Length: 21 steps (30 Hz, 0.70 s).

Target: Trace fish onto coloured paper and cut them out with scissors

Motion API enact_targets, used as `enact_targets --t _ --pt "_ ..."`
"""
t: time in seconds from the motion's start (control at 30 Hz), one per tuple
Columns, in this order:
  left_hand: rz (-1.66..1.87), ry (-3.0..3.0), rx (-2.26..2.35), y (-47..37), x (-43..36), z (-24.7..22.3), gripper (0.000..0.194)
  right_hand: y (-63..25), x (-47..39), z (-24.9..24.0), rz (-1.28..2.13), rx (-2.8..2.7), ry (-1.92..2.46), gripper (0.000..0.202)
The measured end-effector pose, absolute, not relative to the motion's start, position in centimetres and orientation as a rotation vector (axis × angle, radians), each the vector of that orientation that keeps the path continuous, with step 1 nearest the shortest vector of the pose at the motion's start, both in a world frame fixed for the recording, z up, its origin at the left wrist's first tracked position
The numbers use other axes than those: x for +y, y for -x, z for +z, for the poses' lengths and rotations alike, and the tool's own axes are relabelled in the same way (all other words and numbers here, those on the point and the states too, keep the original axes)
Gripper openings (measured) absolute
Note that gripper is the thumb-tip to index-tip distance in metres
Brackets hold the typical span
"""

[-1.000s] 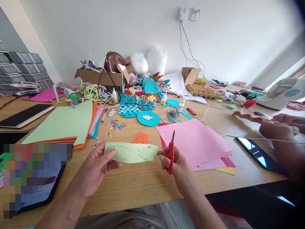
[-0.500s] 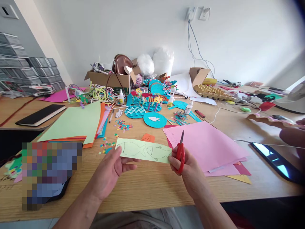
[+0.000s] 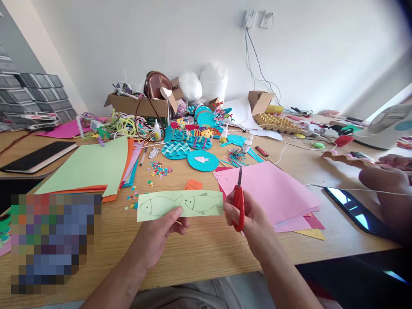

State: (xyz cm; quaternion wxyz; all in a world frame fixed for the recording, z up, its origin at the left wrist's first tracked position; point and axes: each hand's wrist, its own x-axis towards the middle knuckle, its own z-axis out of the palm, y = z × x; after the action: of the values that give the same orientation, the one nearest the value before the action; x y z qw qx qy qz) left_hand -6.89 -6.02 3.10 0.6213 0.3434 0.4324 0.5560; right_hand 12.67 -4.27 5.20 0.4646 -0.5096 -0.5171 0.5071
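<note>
A pale green paper strip (image 3: 167, 209) with two fish drawn on it in dark line is pinched in my left hand (image 3: 161, 234), thumb on the front near its lower middle. My right hand (image 3: 246, 214) grips red-handled scissors (image 3: 238, 206) with the blades together, pointing up and away. Its fingers are just beside the strip's right end; whether they touch it I cannot tell. Beyond the strip lies a small orange paper piece (image 3: 193, 184) with a drawing. A white paper fish (image 3: 201, 159) rests on a round blue disc (image 3: 193, 166).
Pink sheets (image 3: 267, 193) lie to the right, green and orange sheets (image 3: 86, 167) to the left. Glue bottles (image 3: 246, 144) and confetti (image 3: 160, 169) are farther back. A phone (image 3: 355, 210) and another person's hand (image 3: 386, 176) are at the right. A blurred-out object (image 3: 54, 244) sits front left.
My left hand has shifted its grip from the strip's left end to its lower middle. The strip has moved left, and my right fingers have come off its front. The view has turned slightly right.
</note>
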Motion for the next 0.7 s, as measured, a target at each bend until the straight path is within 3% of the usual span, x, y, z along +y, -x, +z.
enact_targets --t 0.17,0.27,0.7 --pt "1.371 -0.730 1.025 7.0 -5.8 3.1 0.023 -13.3 -7.8 4.9 1.306 -1.617 1.244 0.039" --pt "1.407 -0.698 1.016 6.8 -5.7 3.3 0.025 -12.4 -9.7 4.6 1.439 -1.771 1.344 0.034" --pt "1.327 -0.689 0.952 6.7 -6.5 4.0 0.015 -10.1 -8.1 5.7 1.411 -1.985 1.389 0.029"
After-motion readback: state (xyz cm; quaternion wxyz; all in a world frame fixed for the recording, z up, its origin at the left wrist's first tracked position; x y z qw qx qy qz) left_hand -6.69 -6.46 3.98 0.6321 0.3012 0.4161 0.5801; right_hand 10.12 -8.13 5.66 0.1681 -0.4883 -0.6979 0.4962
